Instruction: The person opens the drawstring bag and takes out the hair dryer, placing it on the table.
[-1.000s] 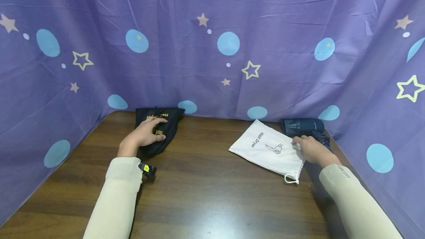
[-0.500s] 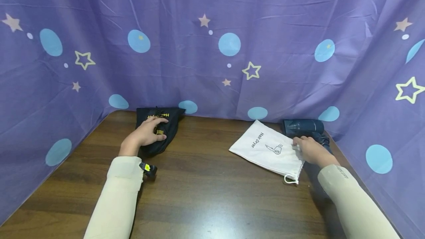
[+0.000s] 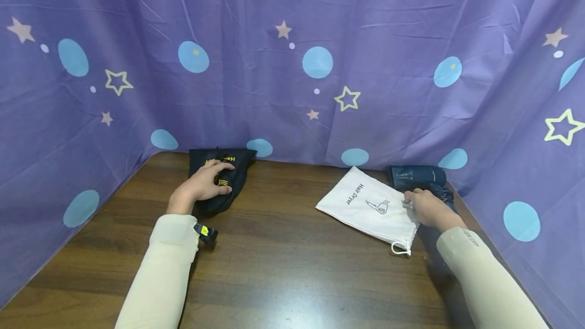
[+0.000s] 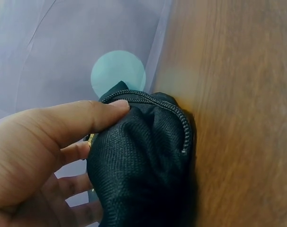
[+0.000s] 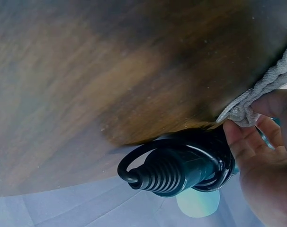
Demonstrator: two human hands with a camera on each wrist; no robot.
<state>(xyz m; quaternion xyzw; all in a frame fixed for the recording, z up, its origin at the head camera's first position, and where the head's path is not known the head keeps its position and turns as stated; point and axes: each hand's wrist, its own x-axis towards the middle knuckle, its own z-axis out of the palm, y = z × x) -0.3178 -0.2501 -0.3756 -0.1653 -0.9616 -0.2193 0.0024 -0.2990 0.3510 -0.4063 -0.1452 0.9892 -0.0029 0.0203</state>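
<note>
On the left side of the table, my left hand (image 3: 201, 184) rests on a black drawstring bag (image 3: 239, 171) with yellow lettering, thumb and forefinger spread apart. In the left wrist view, the thumb touches the bag's dark cloth (image 4: 134, 165) beside its cord, with the other fingers along the far side. My right hand (image 3: 430, 208) pinches the gathered edge of a white drawstring bag (image 3: 361, 207) printed "Hair Dryer". The right wrist view shows bunched cloth (image 5: 247, 101) between thumb and fingers. Just behind that hand lies a dark blue hair dryer (image 3: 418, 175), its black cord (image 5: 136, 158) looped.
A purple curtain (image 3: 256, 85) with stars and blue dots stands behind the wooden table (image 3: 274, 248) and along both sides. The hair dryer lies against the curtain at the back right corner. A white cord loop (image 3: 400, 249) hangs from the white bag's near corner.
</note>
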